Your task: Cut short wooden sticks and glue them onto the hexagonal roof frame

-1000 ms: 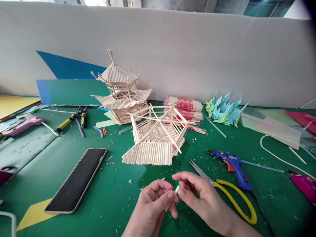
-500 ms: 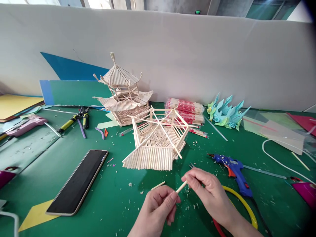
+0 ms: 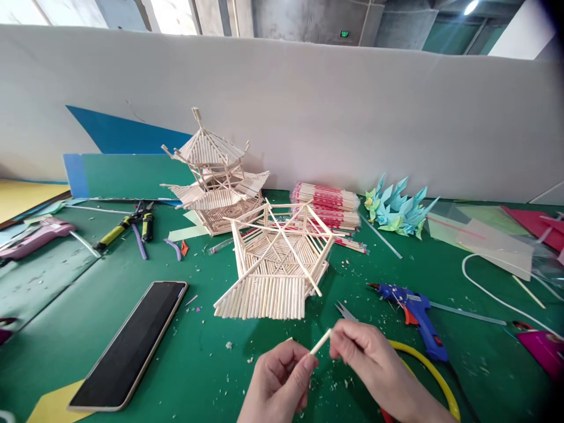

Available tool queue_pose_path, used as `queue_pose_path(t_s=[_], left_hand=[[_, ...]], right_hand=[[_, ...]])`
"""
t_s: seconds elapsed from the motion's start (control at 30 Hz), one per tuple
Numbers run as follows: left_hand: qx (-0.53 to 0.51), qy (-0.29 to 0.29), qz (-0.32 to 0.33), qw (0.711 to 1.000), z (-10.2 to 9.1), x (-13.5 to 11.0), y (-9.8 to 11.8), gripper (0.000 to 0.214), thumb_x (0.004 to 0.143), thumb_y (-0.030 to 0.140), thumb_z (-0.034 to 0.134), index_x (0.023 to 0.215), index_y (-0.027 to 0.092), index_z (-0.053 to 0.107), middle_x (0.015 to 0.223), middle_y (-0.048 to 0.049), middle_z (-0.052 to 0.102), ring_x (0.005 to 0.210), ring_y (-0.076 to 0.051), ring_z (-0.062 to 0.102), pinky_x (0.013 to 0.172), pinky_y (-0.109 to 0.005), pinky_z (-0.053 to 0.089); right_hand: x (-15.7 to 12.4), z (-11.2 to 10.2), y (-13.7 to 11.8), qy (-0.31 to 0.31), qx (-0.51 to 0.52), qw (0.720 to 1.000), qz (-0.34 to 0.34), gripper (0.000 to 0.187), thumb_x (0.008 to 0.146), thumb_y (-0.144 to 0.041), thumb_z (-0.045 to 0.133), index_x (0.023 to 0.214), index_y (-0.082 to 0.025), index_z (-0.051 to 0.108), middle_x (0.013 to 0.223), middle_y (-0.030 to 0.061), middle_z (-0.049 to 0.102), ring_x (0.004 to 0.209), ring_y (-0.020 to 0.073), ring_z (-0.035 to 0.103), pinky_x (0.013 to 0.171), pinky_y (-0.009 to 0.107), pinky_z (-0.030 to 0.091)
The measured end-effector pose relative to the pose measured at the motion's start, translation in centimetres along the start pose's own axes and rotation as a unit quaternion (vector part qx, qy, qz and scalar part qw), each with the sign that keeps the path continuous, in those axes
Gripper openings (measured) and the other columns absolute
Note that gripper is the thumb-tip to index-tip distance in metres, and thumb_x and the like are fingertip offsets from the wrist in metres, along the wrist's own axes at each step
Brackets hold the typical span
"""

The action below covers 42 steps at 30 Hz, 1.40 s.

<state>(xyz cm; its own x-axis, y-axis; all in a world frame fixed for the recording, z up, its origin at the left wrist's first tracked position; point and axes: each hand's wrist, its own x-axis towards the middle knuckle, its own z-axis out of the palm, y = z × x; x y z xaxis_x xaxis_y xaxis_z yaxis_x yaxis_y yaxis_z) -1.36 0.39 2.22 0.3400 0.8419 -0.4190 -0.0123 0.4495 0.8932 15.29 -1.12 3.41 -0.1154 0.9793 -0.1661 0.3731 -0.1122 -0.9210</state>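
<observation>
My left hand (image 3: 282, 379) pinches a short, pale wooden stick (image 3: 321, 342) between thumb and forefinger; the stick slants up to the right. At its far end, my right hand (image 3: 368, 355) has its thumb and fingers pressed together close beside the tip. Whatever those fingers hold, if anything, is hidden. Beyond my hands stands an open six-sided stick frame (image 3: 273, 258), with one side panel (image 3: 262, 298) covered in a row of sticks. Metal scissor blades (image 3: 346, 311) poke out past my right hand, and a yellow handle loop (image 3: 434, 370) curves behind the wrist.
A tiered stick pagoda (image 3: 215, 182) stands behind, near bundled sticks (image 3: 326, 202) and folded-paper leaves (image 3: 396, 208). On the right lies a blue glue gun (image 3: 414, 311). To the left are a phone (image 3: 130, 346), yellow-handled pliers (image 3: 117, 232) and a pink glue gun (image 3: 39, 238).
The view has tilted up slightly, so things sit lower in it. My right fingertips have shifted off the stick's end, which now shows beside them. My left hand still grips the stick.
</observation>
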Motion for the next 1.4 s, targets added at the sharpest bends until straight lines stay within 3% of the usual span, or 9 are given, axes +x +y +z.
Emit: queue_pose_path(t_s=[0.13,0.2,0.27,0.37,0.43,0.53,0.97,1.17,1.4], left_hand=[[0.008,0.037,0.008,0.999,-0.6,-0.4,0.3,0.039,0.061,0.052,0.065,0.056,0.014,0.056,0.043,0.0072,0.039,0.04,-0.006,0.032,0.04,-0.02,0.02],[0.011,0.047,0.012,0.999,-1.0,-0.5,0.3,0.039,0.061,0.052,0.066,0.056,0.014,0.057,0.043,0.0072,0.04,0.04,-0.006,0.032,0.04,-0.02,0.021],[0.012,0.051,0.017,0.998,-1.1,-0.5,0.1,0.039,0.06,0.052,0.066,0.056,0.014,0.057,0.043,0.0073,0.04,0.04,-0.006,0.032,0.04,-0.02,0.021],[0.004,0.051,0.017,0.999,-1.0,-0.3,-0.2,0.038,0.061,0.051,0.066,0.056,0.014,0.058,0.043,0.0072,0.039,0.04,-0.006,0.032,0.04,-0.02,0.022],[-0.007,0.047,0.016,0.999,-0.7,-0.2,-0.3,0.036,0.062,0.049,0.067,0.056,0.014,0.058,0.044,0.0071,0.039,0.041,-0.006,0.033,0.04,-0.02,0.022],[-0.026,0.022,0.016,0.999,-0.3,-0.1,-0.7,0.032,0.061,0.046,0.068,0.06,0.015,0.06,0.045,0.0068,0.041,0.041,-0.007,0.032,0.04,-0.02,0.022],[-0.113,-0.056,-0.071,0.989,-0.6,1.0,-0.1,0.034,0.057,0.045,0.072,0.057,0.013,0.062,0.042,0.0031,0.049,0.04,-0.007,0.038,0.04,-0.02,0.026],[-0.178,-0.036,-0.054,0.982,0.2,1.6,-0.1,0.035,0.055,0.043,0.075,0.05,0.014,0.056,0.036,0.0049,0.047,0.034,-0.004,0.034,0.037,-0.019,0.019],[-0.188,-0.01,-0.035,0.982,-0.1,1.7,-0.4,0.031,0.055,0.041,0.075,0.056,0.012,0.062,0.039,0.0044,0.049,0.037,-0.004,0.036,0.038,-0.018,0.024]], right_hand=[[1.0,-1.7,1.7,0.153,-0.032,0.988,0.008,0.031,0.089,-0.04,0.034,0.068,-0.021,0.047,0.063,-0.0025,0.045,0.058,0.013,0.044,0.054,0.024,0.036],[1.4,-2.5,2.6,0.242,-0.119,0.963,-0.015,0.022,0.085,-0.039,0.041,0.091,-0.021,0.052,0.087,0.0045,0.054,0.077,0.0191,0.051,0.068,0.031,0.041],[1.3,-2.6,2.9,0.303,-0.196,0.931,-0.051,0.041,0.081,-0.038,0.049,0.118,-0.022,0.042,0.118,0.0115,0.045,0.102,0.0272,0.046,0.084,0.041,0.037],[0.7,-1.1,2.0,0.237,-0.153,0.958,-0.047,0.048,0.08,-0.037,0.05,0.125,-0.025,0.038,0.124,0.0104,0.043,0.11,0.0276,0.042,0.089,0.042,0.035],[0.3,0.4,1.0,0.12,-0.023,0.992,0.0,0.033,0.081,-0.039,0.049,0.111,-0.024,0.048,0.1,0.0066,0.055,0.09,0.0217,0.053,0.075,0.033,0.043],[0.2,2.2,0.3,0.036,0.115,0.992,0.03,0.023,0.083,-0.041,0.048,0.077,-0.02,0.054,0.064,-0.0028,0.047,0.059,0.0123,0.046,0.054,0.023,0.038],[1.5,1.4,-0.6,0.026,0.113,0.993,0.011,0.03,0.084,-0.039,0.049,0.063,-0.018,0.045,0.057,-0.0062,0.035,0.053,0.0086,0.031,0.048,0.021,0.029],[1.4,2.5,-0.9,0.013,0.187,0.982,0.009,0.025,0.082,-0.039,0.05,0.069,-0.018,0.051,0.06,-0.0031,0.046,0.056,0.0116,0.047,0.053,0.024,0.038],[2.6,2.1,-1.3,0.033,0.154,0.988,-0.003,0.026,0.081,-0.036,0.053,0.062,-0.018,0.05,0.056,-0.0054,0.043,0.053,0.0093,0.039,0.051,0.021,0.033]])
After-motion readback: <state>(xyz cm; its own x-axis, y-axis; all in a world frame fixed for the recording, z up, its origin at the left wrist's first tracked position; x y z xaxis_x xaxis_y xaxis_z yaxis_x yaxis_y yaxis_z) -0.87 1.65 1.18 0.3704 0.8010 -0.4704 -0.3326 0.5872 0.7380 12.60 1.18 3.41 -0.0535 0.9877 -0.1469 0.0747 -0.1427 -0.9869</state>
